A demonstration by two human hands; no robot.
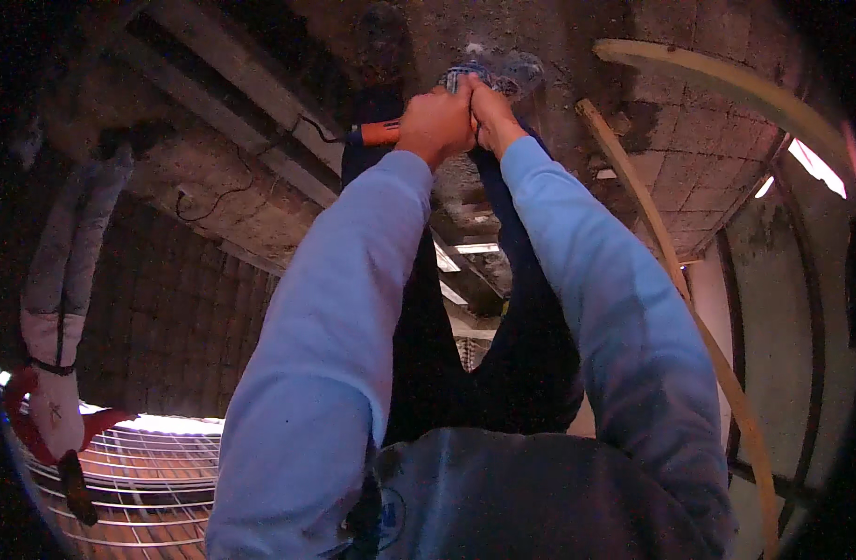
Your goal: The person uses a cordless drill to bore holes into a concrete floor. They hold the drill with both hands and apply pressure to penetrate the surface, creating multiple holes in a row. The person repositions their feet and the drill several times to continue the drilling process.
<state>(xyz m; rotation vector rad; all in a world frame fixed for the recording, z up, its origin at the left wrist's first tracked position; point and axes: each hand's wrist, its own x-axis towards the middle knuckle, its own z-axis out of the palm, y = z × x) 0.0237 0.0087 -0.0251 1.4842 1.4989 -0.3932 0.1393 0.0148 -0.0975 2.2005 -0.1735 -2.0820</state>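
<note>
blue sleeves [353, 308] raised | left hand [435, 124] clenched on orange tool handle [379, 133] | right hand [490, 112] gripping tool head [465, 73]

arms: both raised, stretched forward, blue sleeves
left hand [435, 124]: grip closed, knuckles up
right hand [491, 114]: closed, pressed against left

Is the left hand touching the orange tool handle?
Touching. The head view shows the left hand wrapped around the orange handle, which sticks out of its fist.

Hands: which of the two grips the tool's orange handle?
The left hand wraps the orange handle; the right hand sits further forward, on the tool's grey front.
</note>
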